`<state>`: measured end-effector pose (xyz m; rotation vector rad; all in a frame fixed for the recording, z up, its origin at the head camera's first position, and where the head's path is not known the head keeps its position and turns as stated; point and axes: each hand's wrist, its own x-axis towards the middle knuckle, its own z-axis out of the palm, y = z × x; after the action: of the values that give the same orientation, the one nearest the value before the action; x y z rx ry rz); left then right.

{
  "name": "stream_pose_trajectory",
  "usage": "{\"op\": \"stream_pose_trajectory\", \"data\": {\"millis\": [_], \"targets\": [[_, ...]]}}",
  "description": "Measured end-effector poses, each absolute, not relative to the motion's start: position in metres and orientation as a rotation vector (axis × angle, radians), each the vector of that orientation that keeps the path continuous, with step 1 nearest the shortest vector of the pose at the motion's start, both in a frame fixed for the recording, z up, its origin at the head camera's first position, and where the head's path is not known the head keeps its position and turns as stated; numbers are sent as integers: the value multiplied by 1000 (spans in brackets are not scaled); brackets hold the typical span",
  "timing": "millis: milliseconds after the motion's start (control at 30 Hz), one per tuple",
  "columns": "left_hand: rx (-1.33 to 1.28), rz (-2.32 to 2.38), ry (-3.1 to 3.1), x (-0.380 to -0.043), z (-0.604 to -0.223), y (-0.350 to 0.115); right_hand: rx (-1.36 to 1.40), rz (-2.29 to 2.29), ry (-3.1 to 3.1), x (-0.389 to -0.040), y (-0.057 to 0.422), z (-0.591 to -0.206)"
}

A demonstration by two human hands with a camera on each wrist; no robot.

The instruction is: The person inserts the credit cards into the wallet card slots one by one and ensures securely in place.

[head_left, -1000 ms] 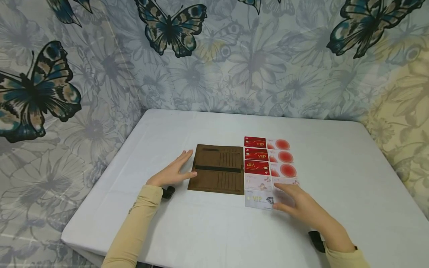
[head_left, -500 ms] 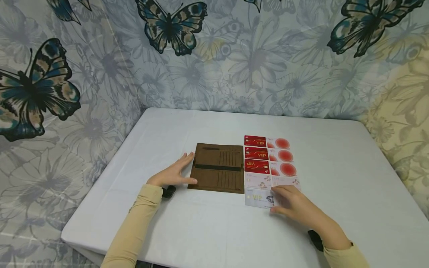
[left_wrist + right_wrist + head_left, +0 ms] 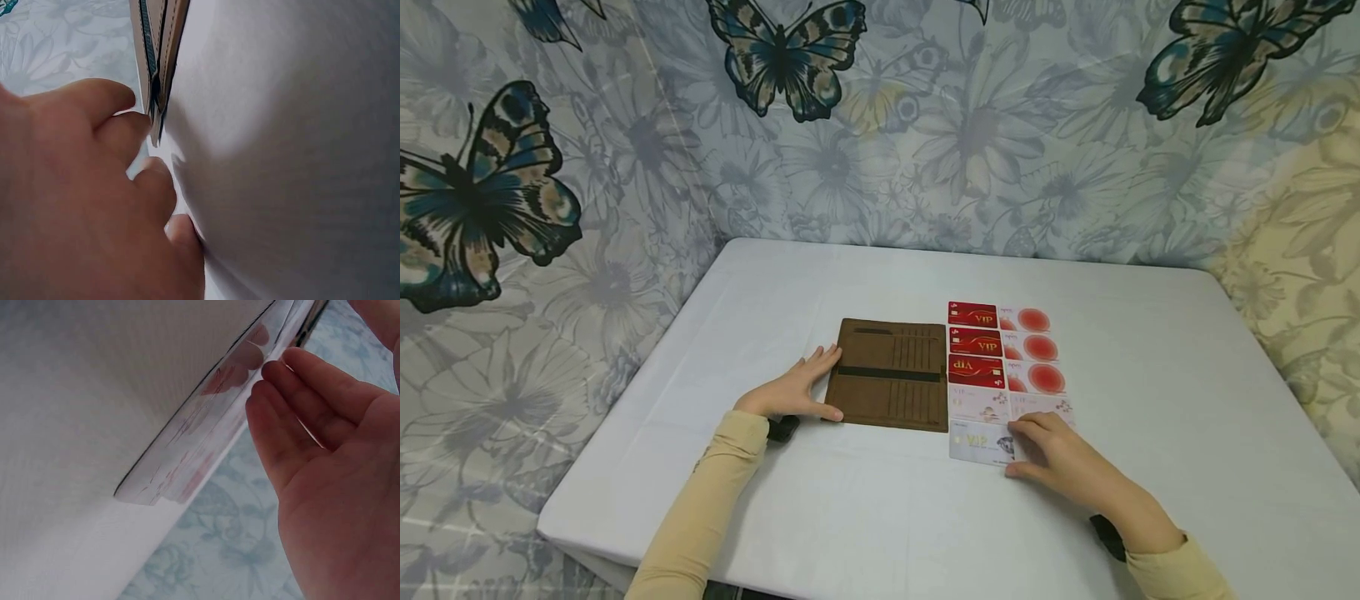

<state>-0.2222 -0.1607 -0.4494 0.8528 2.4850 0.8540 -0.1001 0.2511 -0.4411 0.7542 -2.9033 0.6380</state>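
A brown bifold wallet point(image 3: 887, 400) lies spread flat, showing card slots and a dark strip across its middle. At its left edge, my left hand point(image 3: 790, 393) rests with fingers apart, fingertips and thumb touching the edge. Right of the wallet, cards lie in two columns: red VIP cards point(image 3: 976, 372), cards with red circles point(image 3: 1047, 378), pale flowered cards point(image 3: 977, 406) and a silver VIP card point(image 3: 977, 442). Over the lower right cards is my right hand point(image 3: 1067, 454), thumb and fingertips at the silver card's right end. Fairly straight fingers point(image 3: 275, 419) show in the right wrist view.
A white-covered table point(image 3: 850, 517) carries everything. Behind it hangs a butterfly-and-flower patterned backdrop point(image 3: 880, 167). Dark wrist cameras point(image 3: 782, 429) sit on both wrists, at the beige sleeves point(image 3: 700, 508).
My right hand has shifted slightly left and down, its fingertips leaving the pale card for the silver card's right end. My left hand has barely moved along the wallet's edge.
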Motion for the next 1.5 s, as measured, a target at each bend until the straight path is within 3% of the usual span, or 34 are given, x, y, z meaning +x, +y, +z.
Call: {"op": "stream_pose_trajectory", "data": {"millis": [1500], "targets": [[824, 840, 2478, -219, -451, -160, 755, 644, -2832, -104, 245, -442]]}}
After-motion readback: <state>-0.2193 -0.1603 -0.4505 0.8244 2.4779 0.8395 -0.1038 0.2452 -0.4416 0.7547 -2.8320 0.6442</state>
